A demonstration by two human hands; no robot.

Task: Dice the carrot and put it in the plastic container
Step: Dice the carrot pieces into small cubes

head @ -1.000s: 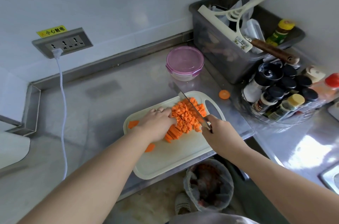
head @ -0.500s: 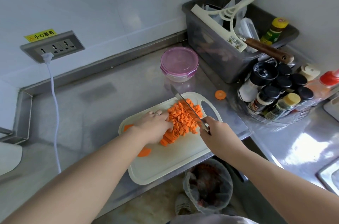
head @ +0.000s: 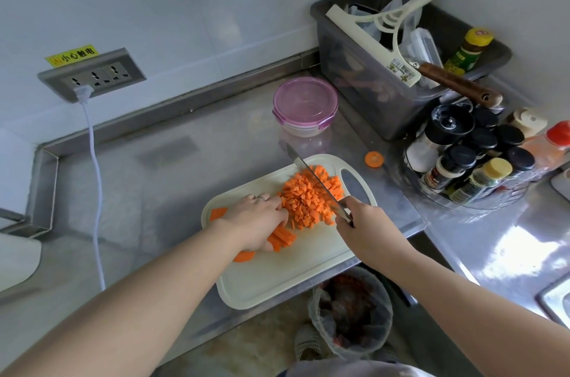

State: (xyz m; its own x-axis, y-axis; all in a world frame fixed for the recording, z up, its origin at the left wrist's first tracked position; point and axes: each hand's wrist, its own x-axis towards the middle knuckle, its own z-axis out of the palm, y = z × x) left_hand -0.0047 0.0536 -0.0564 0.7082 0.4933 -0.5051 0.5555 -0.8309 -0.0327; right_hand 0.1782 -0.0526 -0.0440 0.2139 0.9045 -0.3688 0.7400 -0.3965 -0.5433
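Right hand (head: 367,227) grips the knife (head: 314,180) handle, blade lying across the diced carrot pile (head: 308,200) on the cutting board (head: 277,278). Left hand (head: 256,222), fingers curled, presses down on the uncut carrot strips (head: 282,238), just left of the pile. Plastic container (head: 305,105) sits lidded beyond both hands, well apart from the board; one stray carrot slice (head: 373,159) lies on the counter (head: 160,179), right of the blade tip.

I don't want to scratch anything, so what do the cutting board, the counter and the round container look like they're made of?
Cutting board: likely plastic, matte cream, with moulded rim and handle hole. Counter: likely stainless steel, grey, showing blurred reflections and glare. Container: see-through pink plastic lid with clips; bowl clear, plastic or glass.
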